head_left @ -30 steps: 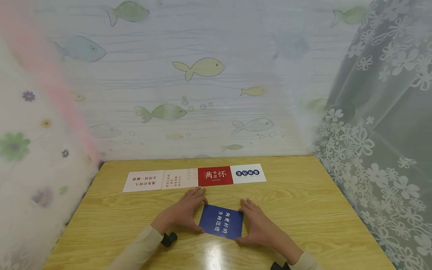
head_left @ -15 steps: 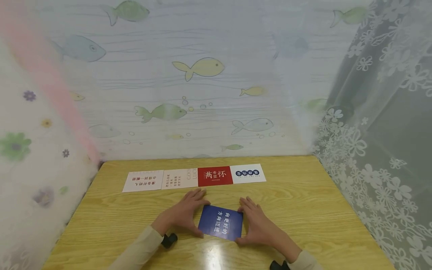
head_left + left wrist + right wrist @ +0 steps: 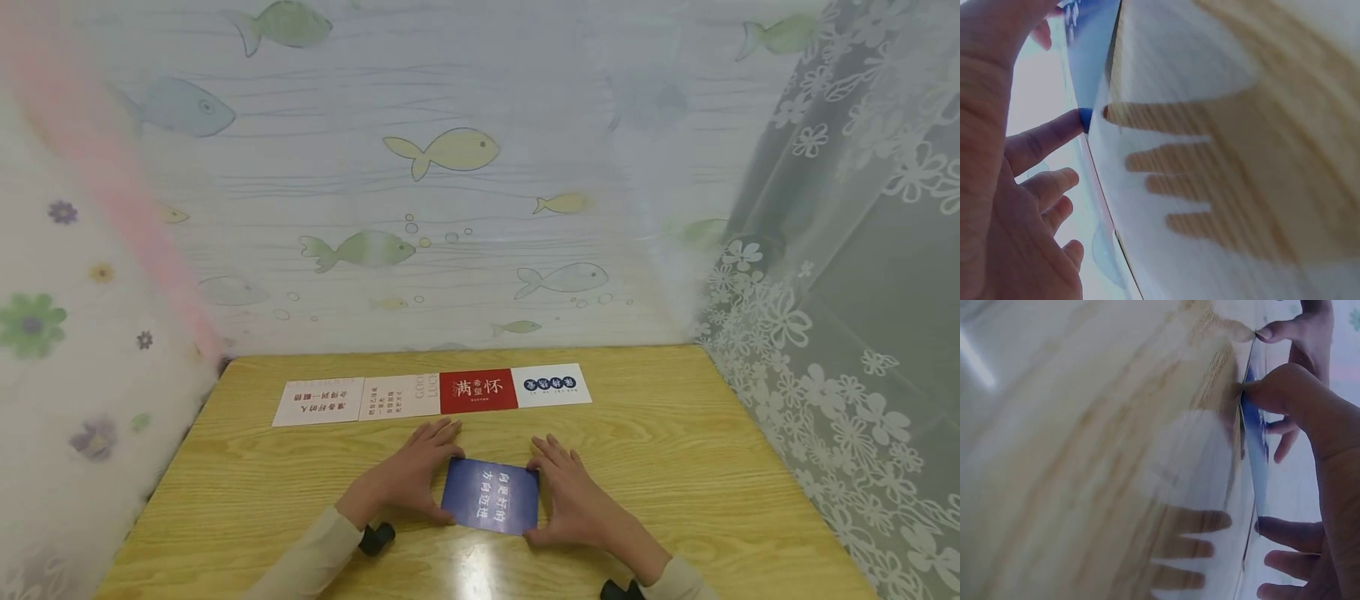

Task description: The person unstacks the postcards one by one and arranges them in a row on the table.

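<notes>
A blue card with white characters lies near the middle of the table, slightly askew. My left hand holds its left side, thumb at the lower corner and index finger at the upper one. On the opposite side my right hand holds the two right corners the same way. In the left wrist view the index fingertip meets an edge of the blue card; the other fingers stay off it. The right wrist view shows the blue card edge-on between thumb and index finger, close to the tabletop.
Beyond the hands, cards lie edge to edge in a row: a pale card with red characters, a "GOOD LUCK" card, a red card and a white card with dark blue ovals. A fish-print curtain hangs behind the wooden table.
The blue card has turned slightly counterclockwise, its lower edge now nearer level. Both hands have shifted only a little with it. The row of cards has stayed put.
</notes>
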A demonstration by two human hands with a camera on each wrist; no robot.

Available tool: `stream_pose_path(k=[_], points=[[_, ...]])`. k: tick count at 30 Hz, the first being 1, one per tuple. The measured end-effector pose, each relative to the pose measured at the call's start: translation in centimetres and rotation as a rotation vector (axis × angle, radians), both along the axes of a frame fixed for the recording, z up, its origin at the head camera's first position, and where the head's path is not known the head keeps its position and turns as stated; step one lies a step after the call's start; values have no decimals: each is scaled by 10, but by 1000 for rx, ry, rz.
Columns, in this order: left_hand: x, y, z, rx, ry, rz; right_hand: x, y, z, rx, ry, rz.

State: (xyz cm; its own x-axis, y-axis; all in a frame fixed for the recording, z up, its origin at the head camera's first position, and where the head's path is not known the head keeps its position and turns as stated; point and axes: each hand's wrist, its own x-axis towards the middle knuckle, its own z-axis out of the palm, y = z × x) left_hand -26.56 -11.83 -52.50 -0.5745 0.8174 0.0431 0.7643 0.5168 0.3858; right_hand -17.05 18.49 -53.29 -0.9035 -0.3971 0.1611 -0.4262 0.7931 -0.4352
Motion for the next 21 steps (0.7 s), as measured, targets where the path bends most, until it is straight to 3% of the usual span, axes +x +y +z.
stream_pose_path(k=[9,21], points=[[4,-2,-2,-1,65,-7,0,3,1,1,-89,20],[4,1,-4,-23,140,-37,-1,2,0,16,-84,26]])
